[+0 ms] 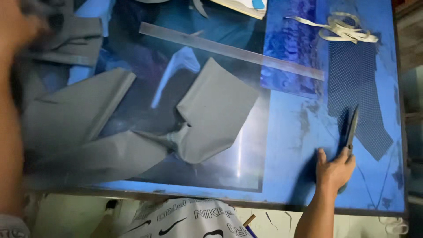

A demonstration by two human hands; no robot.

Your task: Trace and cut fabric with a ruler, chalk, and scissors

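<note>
Head view: the right hand (335, 169) rests on the blue table (291, 150), fingers closed around the handles of dark scissors (351, 128), whose blades point away and lie against a dotted navy fabric strip (359, 88). The left hand (17, 22), blurred at the upper left corner, touches grey fabric (211, 114); its grasp cannot be told. A long clear ruler (229, 50) lies diagonally beyond the cloth; a cream tape (339, 28) sits near the far edge.
</note>
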